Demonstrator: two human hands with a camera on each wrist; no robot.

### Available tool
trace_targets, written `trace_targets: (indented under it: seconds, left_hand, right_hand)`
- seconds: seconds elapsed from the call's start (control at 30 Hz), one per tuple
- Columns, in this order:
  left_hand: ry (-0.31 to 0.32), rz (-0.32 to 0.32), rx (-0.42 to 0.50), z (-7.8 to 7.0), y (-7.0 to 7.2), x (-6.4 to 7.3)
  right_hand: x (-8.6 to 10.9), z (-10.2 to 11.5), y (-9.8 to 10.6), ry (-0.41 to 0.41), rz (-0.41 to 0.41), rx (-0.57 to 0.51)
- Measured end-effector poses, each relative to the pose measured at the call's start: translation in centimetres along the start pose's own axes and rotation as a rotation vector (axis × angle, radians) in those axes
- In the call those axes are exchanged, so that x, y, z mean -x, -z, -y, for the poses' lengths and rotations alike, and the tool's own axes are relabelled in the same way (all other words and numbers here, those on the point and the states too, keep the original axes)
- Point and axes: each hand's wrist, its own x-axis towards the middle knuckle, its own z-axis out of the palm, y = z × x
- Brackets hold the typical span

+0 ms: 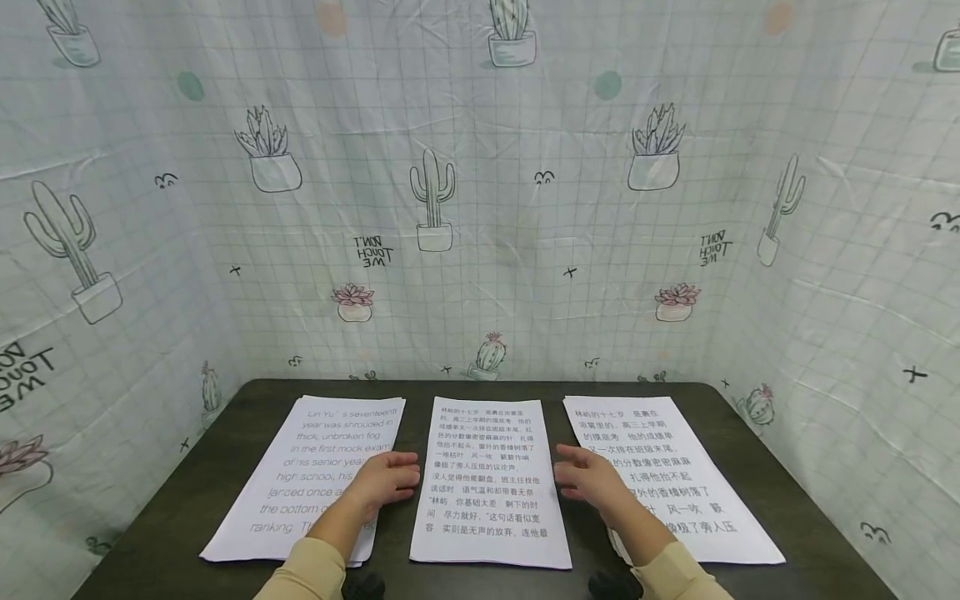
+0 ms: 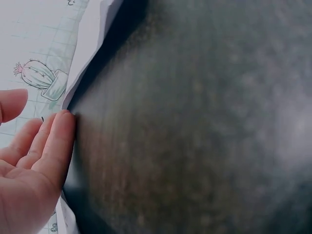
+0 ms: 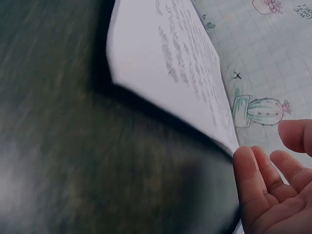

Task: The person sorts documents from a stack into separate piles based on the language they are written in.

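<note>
A middle stack of paper [image 1: 487,500] printed with Chinese text lies flat between the two hands. My left hand [image 1: 381,483] is at its left edge, partly over the left stack of paper [image 1: 262,508], which bears English text. On the other side, my right hand [image 1: 588,477] is at the middle stack's right edge, partly covering the right stack of paper [image 1: 720,500] with larger Chinese text. Both hands hold nothing, fingers loosely extended and thumbs apart. In the wrist views, the left fingertips [image 2: 63,122] and right fingertips [image 3: 246,161] meet the paper's edge; whether they touch it I cannot tell.
The stacks lie on a dark table [image 1: 480,389] with rounded far corners. A pale curtain [image 1: 510,217] printed with a grid and cacti hangs behind and on both sides. Two dark rounded objects [image 1: 363,586] show at the near edge, below the wrists.
</note>
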Motion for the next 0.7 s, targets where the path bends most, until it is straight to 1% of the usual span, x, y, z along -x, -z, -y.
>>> trace_targets:
  seconds: [0.1,0.3,0.4,0.57,0.7]
  left_hand:
    - [0.017,0.001,0.004,0.12,0.02,-0.01]
    - [0.052,0.002,0.004,0.39,-0.04,-0.05]
    - [0.061,0.007,0.002,0.43,-0.08,0.06]
    - [0.081,0.008,-0.005,0.35,-0.12,0.36]
    - [0.085,0.018,-0.014,0.29,-0.17,0.63]
  right_hand:
    - [0.14,-0.41,0.37,-0.016,-0.008,-0.007]
    - [0.4,-0.81,0.66,-0.056,0.004,-0.005]
    - [0.49,-0.81,0.71,-0.087,0.01,-0.001]
    - [0.59,-0.71,0.79,-0.15,0.036,0.009]
    - [0.68,-0.62,0.73,-0.198,0.061,0.019]
